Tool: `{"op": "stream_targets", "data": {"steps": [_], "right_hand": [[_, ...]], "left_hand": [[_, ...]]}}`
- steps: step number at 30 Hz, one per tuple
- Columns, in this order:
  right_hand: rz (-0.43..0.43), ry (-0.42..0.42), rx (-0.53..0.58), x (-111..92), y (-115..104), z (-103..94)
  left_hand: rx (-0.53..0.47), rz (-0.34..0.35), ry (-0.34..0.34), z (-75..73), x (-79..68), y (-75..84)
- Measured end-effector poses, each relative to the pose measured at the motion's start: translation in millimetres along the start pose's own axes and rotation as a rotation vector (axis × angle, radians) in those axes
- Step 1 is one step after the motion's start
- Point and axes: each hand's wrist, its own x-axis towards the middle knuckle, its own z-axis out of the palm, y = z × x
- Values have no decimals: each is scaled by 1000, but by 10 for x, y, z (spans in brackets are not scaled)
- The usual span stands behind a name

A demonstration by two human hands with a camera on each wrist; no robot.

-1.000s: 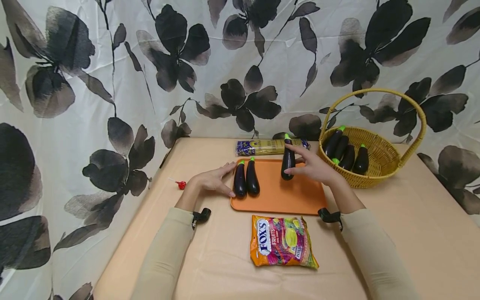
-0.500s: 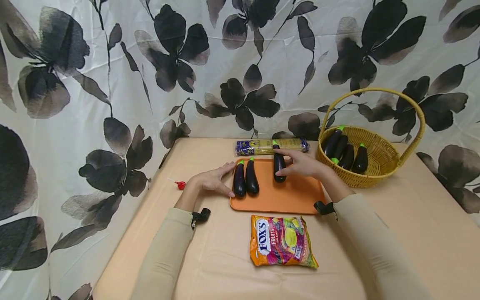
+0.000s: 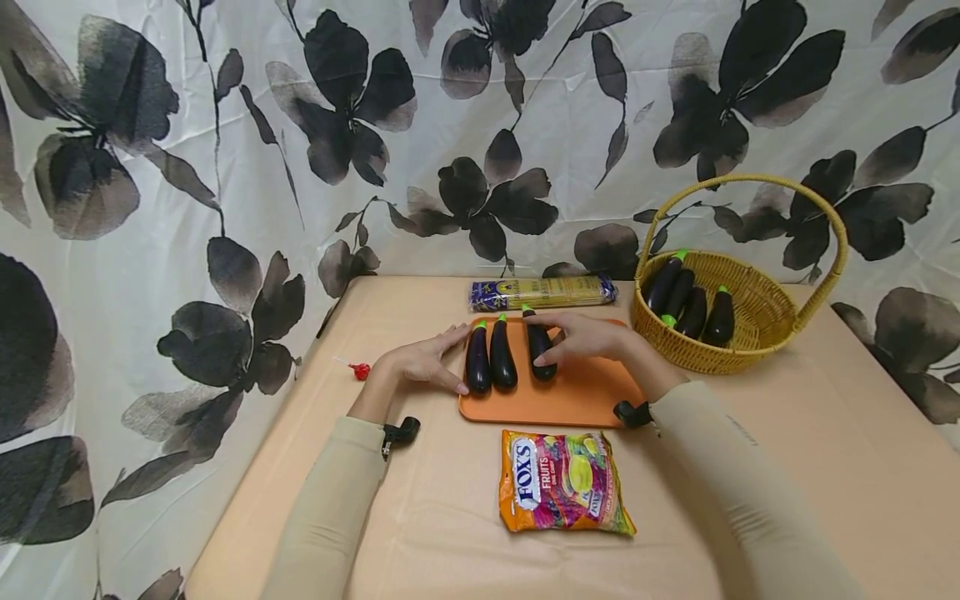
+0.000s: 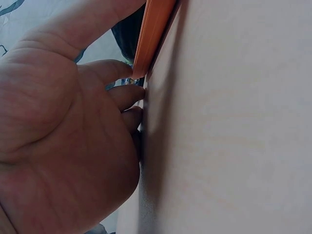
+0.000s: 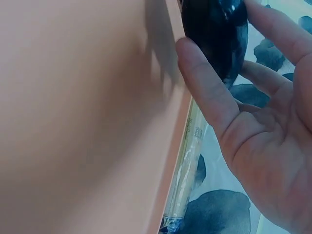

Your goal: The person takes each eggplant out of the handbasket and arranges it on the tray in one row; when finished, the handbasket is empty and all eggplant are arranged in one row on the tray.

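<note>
A yellow-and-blue packet (image 3: 543, 292) lies along the worktop's (image 3: 420, 533) back edge. Near the left edge sits a red lollipop (image 3: 361, 372). A Fox's candy bag (image 3: 566, 483) lies about midway between the side edges. White floral cloth (image 3: 442, 125) hangs behind the back edge.

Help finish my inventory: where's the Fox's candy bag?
In the head view, the candy bag lies on the table, low and right of centre, in front of the orange tray.
</note>
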Motion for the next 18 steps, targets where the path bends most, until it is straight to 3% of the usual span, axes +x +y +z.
{"op": "stream_targets", "data": {"steps": [6, 18], "right_hand": [[45, -54, -6, 26, -48, 52], [-9, -96, -98, 116, -104, 101]], "left_hand": [[-8, -4, 2, 6, -16, -3], [-18, -15, -2, 8, -15, 5]]}}
